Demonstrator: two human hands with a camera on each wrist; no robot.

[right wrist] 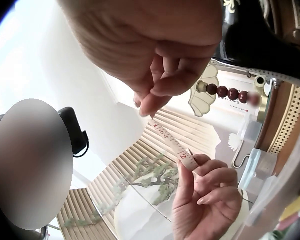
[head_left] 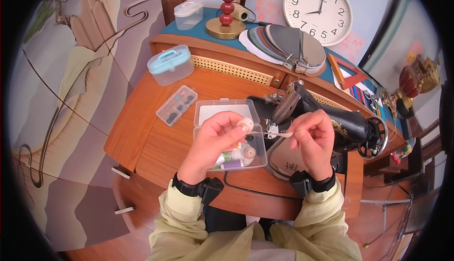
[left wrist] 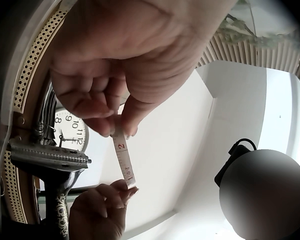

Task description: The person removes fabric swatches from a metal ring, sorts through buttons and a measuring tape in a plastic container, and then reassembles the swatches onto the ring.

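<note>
Between both hands a white tape measure (right wrist: 171,140) is stretched, its red numbers 1 and 2 showing in the wrist views. My left hand (head_left: 219,135) grips the rolled part of the tape, with thumb and forefinger near the 2. The tape's free end is pinched by thumb and forefinger of my right hand (head_left: 314,140). Below the hands lies an open clear plastic box (head_left: 261,159) holding several thread spools and small bottles or tubes. A black sewing machine (head_left: 331,119) stands just behind my right hand.
A small compartment case (head_left: 177,105) and a blue-lidded clear box (head_left: 171,65) sit on the wooden table (head_left: 142,152) at left. On the shelf behind are fabric swatches (head_left: 283,48), a red-beaded lamp base (head_left: 227,20) and a wall clock (head_left: 318,11).
</note>
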